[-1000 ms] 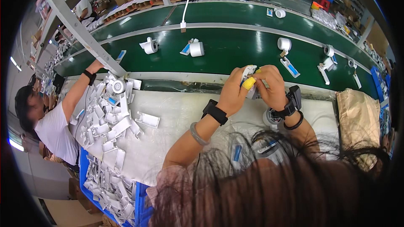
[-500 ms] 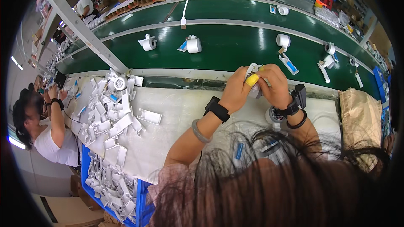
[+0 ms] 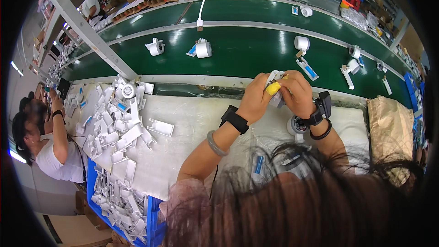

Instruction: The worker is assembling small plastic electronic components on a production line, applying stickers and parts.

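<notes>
Above the table's far edge, my left hand [image 3: 256, 99] and my right hand [image 3: 298, 97] come together, both closed around a small white plastic part [image 3: 275, 76]. Fingers hide much of that part. A yellow patch [image 3: 273, 88], apparently a finger cover, sits at my left thumb tip. Beneath my right wrist lies a round white housing [image 3: 297, 125] with its dark inside showing. Closer to me, partly behind hair, is a white piece with a blue strip [image 3: 259, 164].
White plastic pieces [image 3: 121, 123] are heaped on the table's left, above a blue crate [image 3: 153, 215] full of similar ones. A green conveyor [image 3: 247, 50] carries white assemblies past the far edge. A brown sack [image 3: 391, 126] lies right. A co-worker [image 3: 57, 155] sits left; a white cable [image 3: 204, 0] hangs down.
Assemblies on the near conveyor have shifted left. My hands stay almost in place on the white part. The co-worker's hands have moved slightly.
</notes>
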